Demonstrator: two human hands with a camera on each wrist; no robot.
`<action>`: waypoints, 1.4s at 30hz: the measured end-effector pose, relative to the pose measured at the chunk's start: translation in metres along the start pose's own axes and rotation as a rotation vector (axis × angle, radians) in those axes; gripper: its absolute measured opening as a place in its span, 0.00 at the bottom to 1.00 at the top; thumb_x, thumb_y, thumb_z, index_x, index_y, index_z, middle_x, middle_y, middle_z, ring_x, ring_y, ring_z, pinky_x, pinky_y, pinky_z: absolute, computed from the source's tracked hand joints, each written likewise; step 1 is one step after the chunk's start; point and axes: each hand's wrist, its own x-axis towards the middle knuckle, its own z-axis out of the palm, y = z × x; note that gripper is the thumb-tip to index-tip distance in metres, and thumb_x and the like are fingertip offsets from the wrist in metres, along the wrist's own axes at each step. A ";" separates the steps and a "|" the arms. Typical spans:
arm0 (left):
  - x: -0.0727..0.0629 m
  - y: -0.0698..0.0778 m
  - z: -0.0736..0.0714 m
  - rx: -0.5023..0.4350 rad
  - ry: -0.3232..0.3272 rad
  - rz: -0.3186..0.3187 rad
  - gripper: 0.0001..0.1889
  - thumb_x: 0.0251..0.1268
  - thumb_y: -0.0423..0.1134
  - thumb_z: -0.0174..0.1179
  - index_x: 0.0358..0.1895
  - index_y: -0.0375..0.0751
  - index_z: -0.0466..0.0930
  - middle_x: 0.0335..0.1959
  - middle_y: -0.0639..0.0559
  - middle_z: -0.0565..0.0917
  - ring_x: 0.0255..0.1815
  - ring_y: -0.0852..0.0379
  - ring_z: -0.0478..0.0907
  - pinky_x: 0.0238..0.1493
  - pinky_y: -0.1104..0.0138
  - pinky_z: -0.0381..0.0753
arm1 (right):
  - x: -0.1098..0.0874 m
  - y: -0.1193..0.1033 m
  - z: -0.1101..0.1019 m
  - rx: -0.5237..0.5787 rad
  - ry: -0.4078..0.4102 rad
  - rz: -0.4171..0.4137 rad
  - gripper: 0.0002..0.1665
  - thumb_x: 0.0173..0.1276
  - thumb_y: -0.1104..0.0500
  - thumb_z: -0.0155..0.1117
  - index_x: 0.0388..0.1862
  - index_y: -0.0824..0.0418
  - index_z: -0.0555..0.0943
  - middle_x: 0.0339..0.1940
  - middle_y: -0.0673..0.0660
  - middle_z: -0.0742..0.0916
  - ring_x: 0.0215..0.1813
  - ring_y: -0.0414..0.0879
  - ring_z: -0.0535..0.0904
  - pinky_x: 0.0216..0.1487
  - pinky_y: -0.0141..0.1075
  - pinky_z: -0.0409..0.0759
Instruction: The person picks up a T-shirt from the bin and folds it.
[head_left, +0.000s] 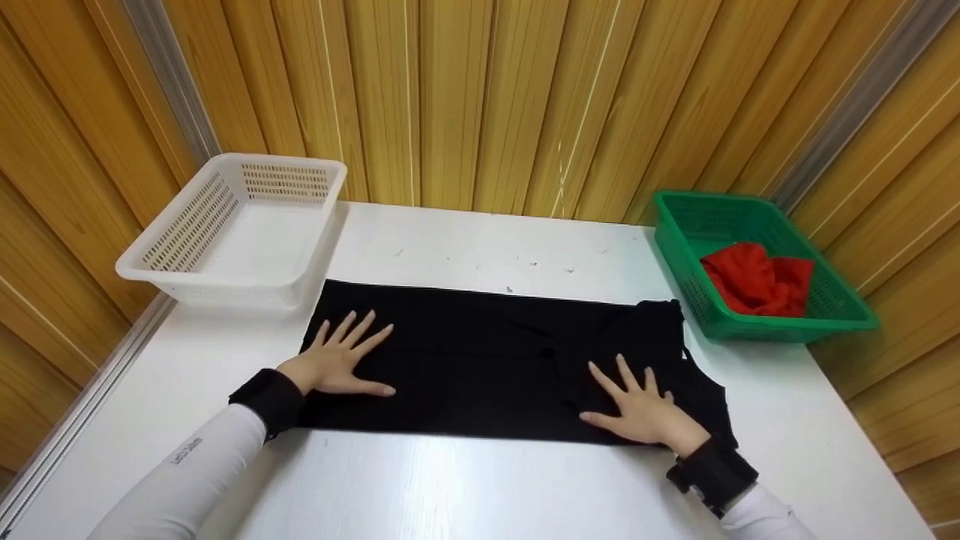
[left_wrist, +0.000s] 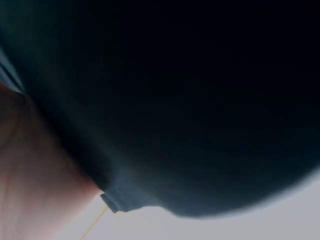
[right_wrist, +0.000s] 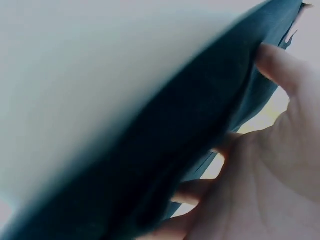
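Observation:
A black garment [head_left: 465,360] lies spread in a long rectangle across the white table, with a curved cut-out edge at its right end. On its left part rests my left hand [head_left: 337,364], palm down with the fingers spread. My right hand [head_left: 637,409] lies on the lower right part, fingers also straight and apart. In the left wrist view the dark cloth [left_wrist: 175,110] fills most of the picture beside the palm. The right wrist view has the fingers touching the dark fabric [right_wrist: 190,115], whose edge runs slantwise.
A white plastic basket [head_left: 307,274] with nothing in it stands at the back left of the table [head_left: 450,487]. At the right is a green basket [head_left: 686,281] holding a crumpled red cloth [head_left: 757,281]. Wood-patterned panels [head_left: 450,97] rise behind the table.

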 end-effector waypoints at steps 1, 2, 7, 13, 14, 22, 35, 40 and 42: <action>0.005 0.000 -0.001 0.003 -0.002 0.001 0.57 0.59 0.78 0.56 0.85 0.57 0.41 0.87 0.41 0.37 0.87 0.31 0.33 0.80 0.30 0.33 | 0.005 0.003 -0.002 0.004 0.001 0.000 0.54 0.70 0.26 0.55 0.85 0.49 0.51 0.85 0.73 0.47 0.76 0.91 0.41 0.64 0.87 0.49; 0.011 -0.001 -0.003 0.006 -0.001 0.002 0.57 0.59 0.78 0.56 0.85 0.57 0.41 0.87 0.41 0.37 0.87 0.31 0.33 0.81 0.30 0.32 | 0.010 0.006 -0.004 0.007 0.001 0.000 0.54 0.70 0.26 0.55 0.86 0.49 0.51 0.85 0.73 0.46 0.77 0.90 0.40 0.65 0.87 0.48; 0.040 -0.007 -0.010 -0.010 0.012 0.009 0.57 0.60 0.78 0.55 0.85 0.57 0.40 0.87 0.39 0.37 0.86 0.30 0.31 0.80 0.30 0.30 | 0.041 0.021 -0.017 0.019 -0.006 0.010 0.55 0.70 0.24 0.53 0.86 0.46 0.48 0.86 0.71 0.44 0.78 0.88 0.35 0.68 0.86 0.42; 0.072 -0.016 -0.015 -0.001 0.018 -0.009 0.56 0.60 0.79 0.53 0.85 0.59 0.38 0.87 0.42 0.35 0.87 0.32 0.29 0.82 0.33 0.29 | 0.076 0.034 -0.030 0.038 -0.021 0.021 0.55 0.70 0.24 0.51 0.86 0.45 0.46 0.86 0.70 0.41 0.79 0.86 0.32 0.70 0.85 0.37; 0.075 -0.017 -0.017 0.006 0.020 -0.014 0.56 0.60 0.79 0.53 0.85 0.59 0.38 0.87 0.42 0.35 0.87 0.32 0.29 0.82 0.33 0.29 | 0.081 0.037 -0.032 0.040 -0.019 0.021 0.55 0.70 0.25 0.51 0.86 0.45 0.45 0.86 0.69 0.41 0.79 0.86 0.31 0.70 0.85 0.37; 0.091 -0.017 -0.024 0.065 0.054 -0.031 0.55 0.61 0.79 0.52 0.85 0.60 0.39 0.87 0.44 0.38 0.87 0.34 0.33 0.83 0.34 0.34 | 0.101 0.041 -0.040 0.045 -0.001 0.041 0.53 0.71 0.27 0.52 0.86 0.46 0.47 0.86 0.70 0.42 0.79 0.87 0.33 0.69 0.85 0.37; 0.071 -0.019 -0.026 0.316 0.222 0.055 0.36 0.77 0.64 0.48 0.78 0.45 0.65 0.76 0.32 0.69 0.74 0.30 0.69 0.72 0.41 0.73 | 0.081 -0.029 -0.014 -0.170 0.231 0.068 0.41 0.75 0.45 0.58 0.75 0.72 0.66 0.73 0.77 0.69 0.68 0.74 0.69 0.52 0.63 0.84; 0.067 -0.018 -0.021 0.412 0.300 0.068 0.30 0.79 0.58 0.49 0.72 0.40 0.72 0.69 0.32 0.75 0.65 0.31 0.76 0.51 0.44 0.87 | 0.087 -0.036 -0.019 -0.155 0.158 0.101 0.46 0.75 0.41 0.57 0.77 0.73 0.62 0.76 0.78 0.65 0.70 0.77 0.66 0.53 0.64 0.83; 0.065 -0.017 -0.020 0.424 0.316 0.057 0.29 0.79 0.56 0.50 0.70 0.39 0.72 0.68 0.32 0.75 0.64 0.31 0.77 0.49 0.45 0.87 | 0.094 -0.038 -0.023 -0.151 0.130 0.100 0.46 0.76 0.41 0.56 0.78 0.73 0.61 0.77 0.79 0.63 0.71 0.78 0.64 0.56 0.64 0.82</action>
